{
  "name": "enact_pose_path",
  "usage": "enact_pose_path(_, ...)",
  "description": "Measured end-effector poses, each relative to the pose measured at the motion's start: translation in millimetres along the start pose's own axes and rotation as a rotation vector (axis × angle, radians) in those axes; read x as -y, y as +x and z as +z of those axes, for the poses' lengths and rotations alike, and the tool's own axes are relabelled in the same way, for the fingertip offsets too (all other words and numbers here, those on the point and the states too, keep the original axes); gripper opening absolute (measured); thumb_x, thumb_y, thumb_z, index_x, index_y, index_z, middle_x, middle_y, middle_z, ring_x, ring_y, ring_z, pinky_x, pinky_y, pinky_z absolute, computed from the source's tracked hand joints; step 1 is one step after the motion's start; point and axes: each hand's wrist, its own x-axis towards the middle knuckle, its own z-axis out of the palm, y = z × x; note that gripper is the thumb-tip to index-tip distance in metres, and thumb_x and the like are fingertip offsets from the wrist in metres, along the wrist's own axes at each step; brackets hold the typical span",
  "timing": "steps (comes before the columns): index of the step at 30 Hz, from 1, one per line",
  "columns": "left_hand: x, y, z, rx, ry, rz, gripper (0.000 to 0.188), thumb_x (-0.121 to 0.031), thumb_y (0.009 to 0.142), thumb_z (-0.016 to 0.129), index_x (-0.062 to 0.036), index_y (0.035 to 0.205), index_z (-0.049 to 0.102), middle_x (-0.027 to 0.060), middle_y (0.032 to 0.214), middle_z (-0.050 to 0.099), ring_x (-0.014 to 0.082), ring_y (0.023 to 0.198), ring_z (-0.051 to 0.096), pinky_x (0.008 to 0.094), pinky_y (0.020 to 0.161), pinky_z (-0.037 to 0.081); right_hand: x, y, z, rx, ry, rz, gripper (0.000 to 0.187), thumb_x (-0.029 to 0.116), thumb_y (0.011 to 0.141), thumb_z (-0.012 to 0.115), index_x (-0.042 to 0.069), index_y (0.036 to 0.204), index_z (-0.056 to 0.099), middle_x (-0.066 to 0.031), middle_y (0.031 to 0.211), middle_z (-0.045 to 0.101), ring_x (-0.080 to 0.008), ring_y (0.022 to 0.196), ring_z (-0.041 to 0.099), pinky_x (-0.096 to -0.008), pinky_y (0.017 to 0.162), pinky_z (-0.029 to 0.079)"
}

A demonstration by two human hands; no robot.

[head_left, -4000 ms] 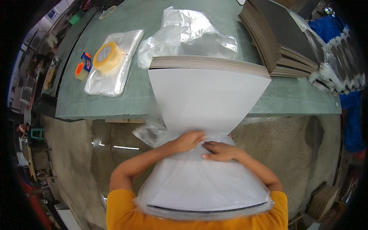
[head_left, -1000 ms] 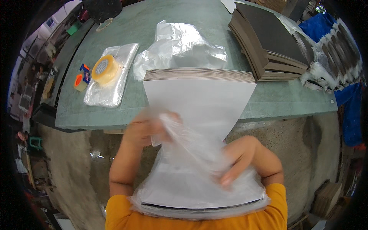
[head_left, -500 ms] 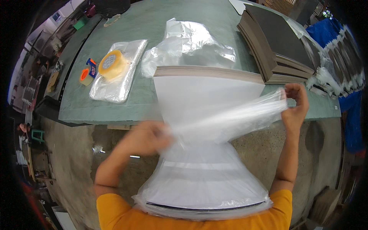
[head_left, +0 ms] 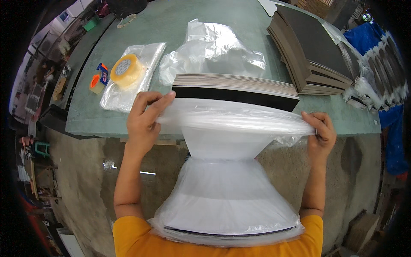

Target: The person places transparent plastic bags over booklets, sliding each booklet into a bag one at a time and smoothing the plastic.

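Note:
My left hand (head_left: 144, 119) and my right hand (head_left: 321, 133) pinch the two sides of a clear plastic bag (head_left: 239, 120). Its gathered edge is stretched taut between them, across a stack of flat boards (head_left: 235, 81). The far end of the stack lies on the table's near edge, its layered pale edges facing away from me. A black strip of board shows beyond the plastic, with a white surface nearer me. Clear plastic (head_left: 231, 210) covers the near part, which reaches to my body. My fingertips are partly hidden in the folds.
On the green table (head_left: 239, 13), crumpled clear plastic (head_left: 214, 51) lies beyond the stack. A yellow tape roll (head_left: 126, 70) rests on folded plastic bags (head_left: 128, 96), beside a blue-and-orange tape dispenser (head_left: 101, 76). Dark boards (head_left: 308, 43) are piled at right, near plastic-wrapped bundles (head_left: 383, 68).
My left hand has moved up and now grips the bag's left side. My right hand has come down slightly. The plastic now spans the stack, and a black strip shows at its far end.

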Motion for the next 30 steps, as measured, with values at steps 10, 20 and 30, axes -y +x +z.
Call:
enact_pose_path(10, 98, -145, 99, 0.757, -0.658, -0.703, 0.032, -0.007, 0.069, 0.061, -0.0008, 0.099, 0.057, 0.0081, 0.092, 0.060, 0.0200, 0.087, 0.056, 0.0323, 0.074, 0.045, -91, -132, 85, 0.541, 0.939, 1.161, 0.034, 0.011, 0.069, 0.061, 0.004, 0.101, 0.055, -0.0071, 0.083, 0.058, -0.0135, 0.075, 0.054, -0.0271, 0.062, 0.044)
enact_pose_path(20, 52, -89, 41, 0.676, -0.404, -0.475, 0.020, -0.004, 0.067, 0.050, -0.0010, 0.085, 0.058, 0.0129, 0.086, 0.058, 0.0275, 0.082, 0.055, 0.0365, 0.074, 0.043, -49, -75, 52, 0.508, 0.530, 0.878, 0.013, 0.005, 0.077, 0.049, -0.001, 0.085, 0.057, -0.0142, 0.089, 0.059, -0.0272, 0.084, 0.057, -0.0358, 0.071, 0.043)
enact_pose_path(30, 4, -136, 109, 1.256, -0.976, -0.261, 0.034, -0.026, 0.087, 0.045, -0.0071, 0.115, 0.048, 0.0140, 0.126, 0.039, 0.0273, 0.120, 0.033, 0.0375, 0.098, 0.026, 17, -101, 111, 1.444, 0.761, 0.189, 0.044, 0.034, 0.087, 0.043, 0.008, 0.122, 0.043, -0.0152, 0.130, 0.034, -0.0320, 0.121, 0.029, -0.0421, 0.099, 0.024)
